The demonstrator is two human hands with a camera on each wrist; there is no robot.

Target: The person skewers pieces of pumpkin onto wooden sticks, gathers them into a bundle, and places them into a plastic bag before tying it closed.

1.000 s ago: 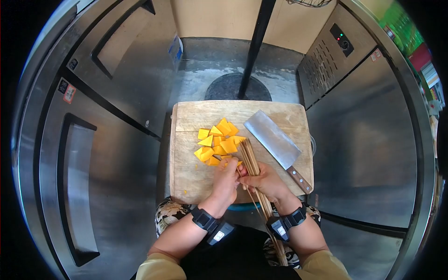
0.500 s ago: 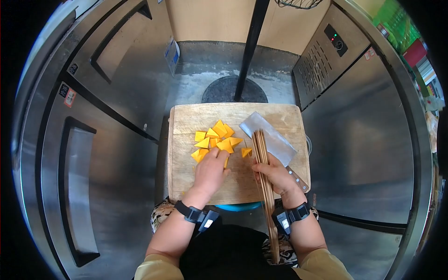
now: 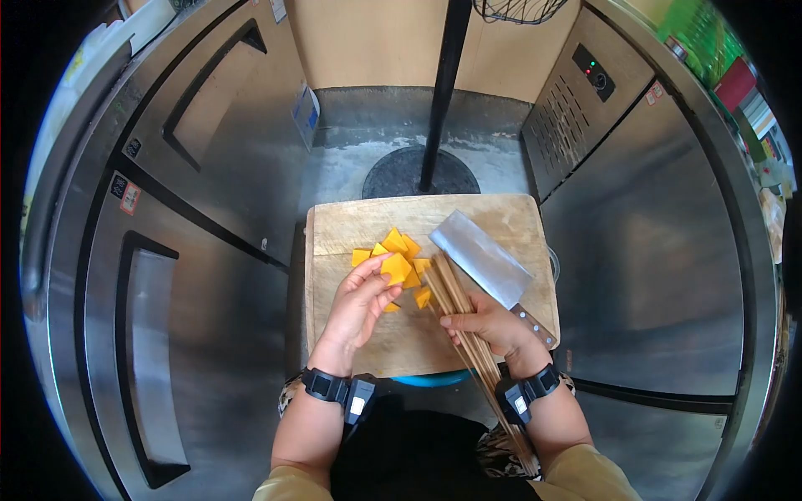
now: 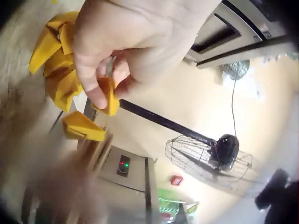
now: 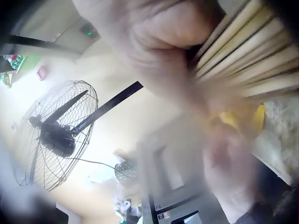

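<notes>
My left hand (image 3: 355,305) pinches an orange pumpkin piece (image 3: 395,268) between thumb and fingers, raised over the pile. In the left wrist view that piece (image 4: 110,95) shows at the fingertips. My right hand (image 3: 493,326) grips a bundle of bamboo skewers (image 3: 478,357), thumb across it, tips pointing away from me. Another pumpkin piece (image 3: 423,296) is on a thin skewer beside the bundle, left of the right fingers. More cut pumpkin (image 3: 394,240) lies heaped on the wooden cutting board (image 3: 384,355), partly hidden by the left hand.
A cleaver (image 3: 482,260) lies on the board's right side, its handle (image 3: 533,326) towards me, close to the right hand. Steel fridges (image 3: 225,275) stand on both sides. Behind the board rises a black fan pole (image 3: 434,125). A blue rim (image 3: 430,380) shows under the board.
The left hand has left the skewers, reached into the pile and lifted a pumpkin piece. The right hand still holds the bundle, whose tips have swung left since half a second ago.
</notes>
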